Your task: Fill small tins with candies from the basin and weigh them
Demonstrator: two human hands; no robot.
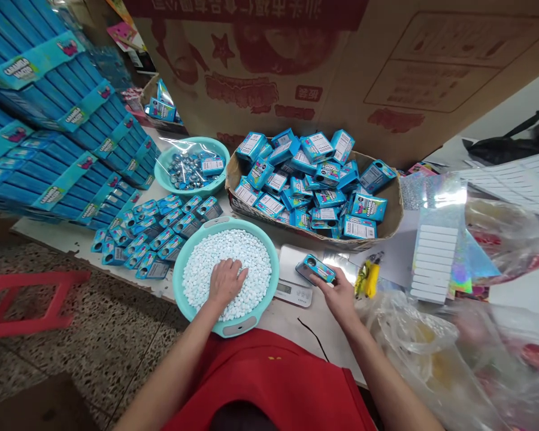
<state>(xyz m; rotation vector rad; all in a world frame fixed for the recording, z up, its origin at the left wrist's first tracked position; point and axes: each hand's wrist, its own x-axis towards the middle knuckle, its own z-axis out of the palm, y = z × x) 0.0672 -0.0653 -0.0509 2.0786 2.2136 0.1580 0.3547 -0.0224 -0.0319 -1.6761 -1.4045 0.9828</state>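
My left hand (226, 284) rests on small white candies (256, 257) in a round turquoise basin (274, 281). Its fingers lie a little apart on the pile, fingertips partly sunk in. In my right hand (340, 293), a small blue candy tin (315, 267) is pinched at its right end. A dark round opening shows on the tin's upper face. It is over a white digital scale (290, 269), just right of the basin; whether it touches the scale I cannot tell.
Behind the scale, a cardboard tray (312, 235) is heaped with blue tins. More tins (155, 233) stand in rows left of the basin. A second turquoise bowl (164, 179) holds small metallic pieces. Stacked blue display boxes (49, 126), yellow cutters (369, 278) and plastic bags (422, 341) lie around.
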